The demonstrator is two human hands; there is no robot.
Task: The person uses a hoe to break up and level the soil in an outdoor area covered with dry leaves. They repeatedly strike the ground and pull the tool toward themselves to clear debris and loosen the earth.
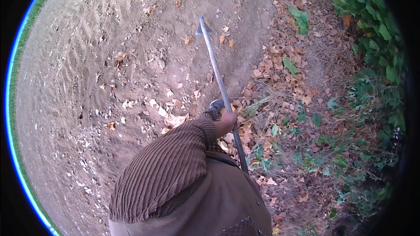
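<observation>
A hoe with a long, worn wooden handle (217, 70) slants from the soil ahead of me down past the right side of my body. My left hand (226, 123) is wrapped around the handle about midway along its visible length. At the far end, the metal hoe blade (199, 31) is partly covered by the handle and sits at or just above the bare soil; I cannot tell if it touches. The handle's lower end disappears beside my brown garment (226, 186). My right hand is out of view.
Dry, loose soil (98, 111) with scattered leaves spreads to the left. A band of brown fallen leaves (282, 68) and dry grass runs along the right. Beyond it grow leafy green plants (377, 32). A shoe (216, 104) shows just ahead of my left hand.
</observation>
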